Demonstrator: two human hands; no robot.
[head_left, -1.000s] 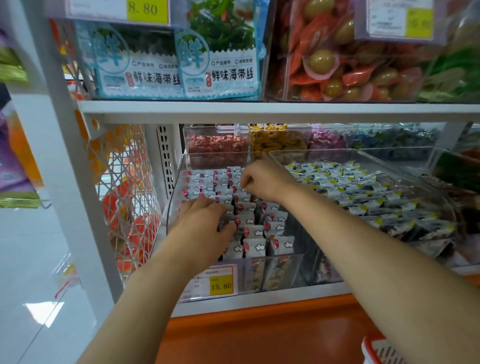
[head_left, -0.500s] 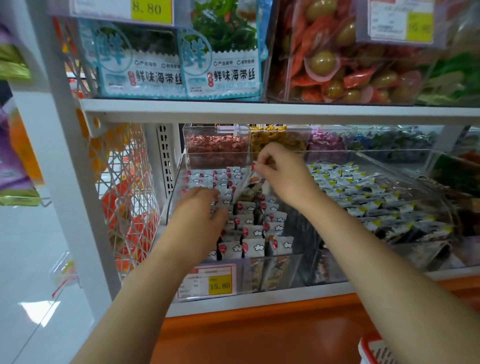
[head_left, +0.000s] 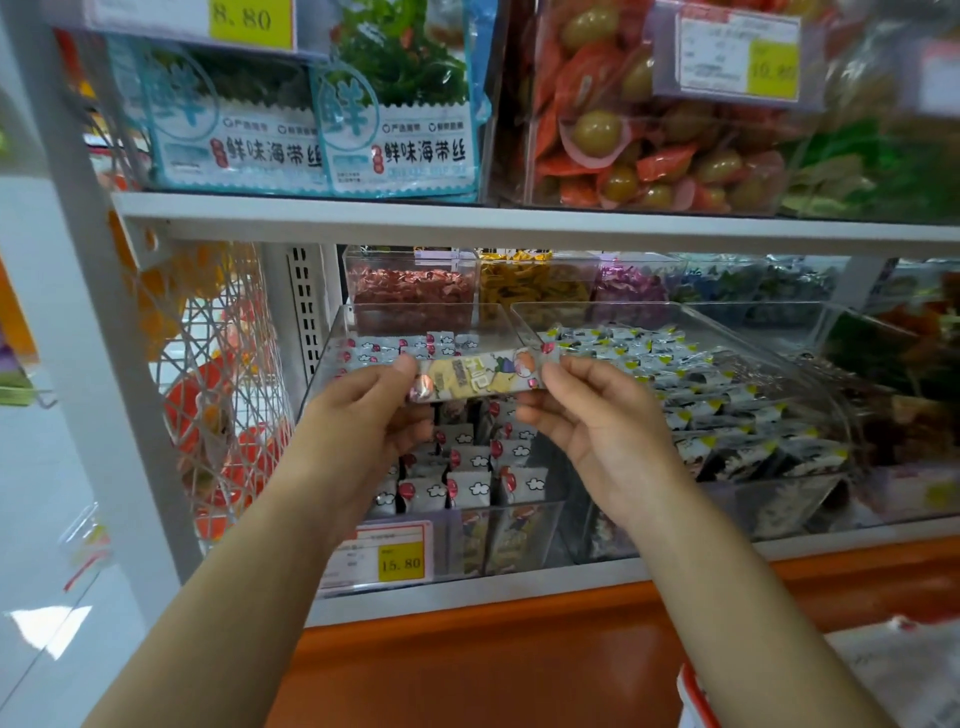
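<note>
I've got a long snack packet (head_left: 478, 375) held level just above the clear bin (head_left: 324, 358) of cloud-print packets (head_left: 470, 488). My left hand (head_left: 363, 415) pinches its left end between thumb and fingers, and my right hand (head_left: 597, 426) pinches the right end the same way. Right of that bin sits a second bin (head_left: 623, 305) of dark yellow-tipped packets (head_left: 727, 410), and on the clear bin's front there's a yellow 15.80 price tag (head_left: 397, 561).

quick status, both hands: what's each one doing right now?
Left hand: closed, grip pinching the left end of the snack packet.
Right hand: closed, grip pinching the right end of the same snack packet.
</note>
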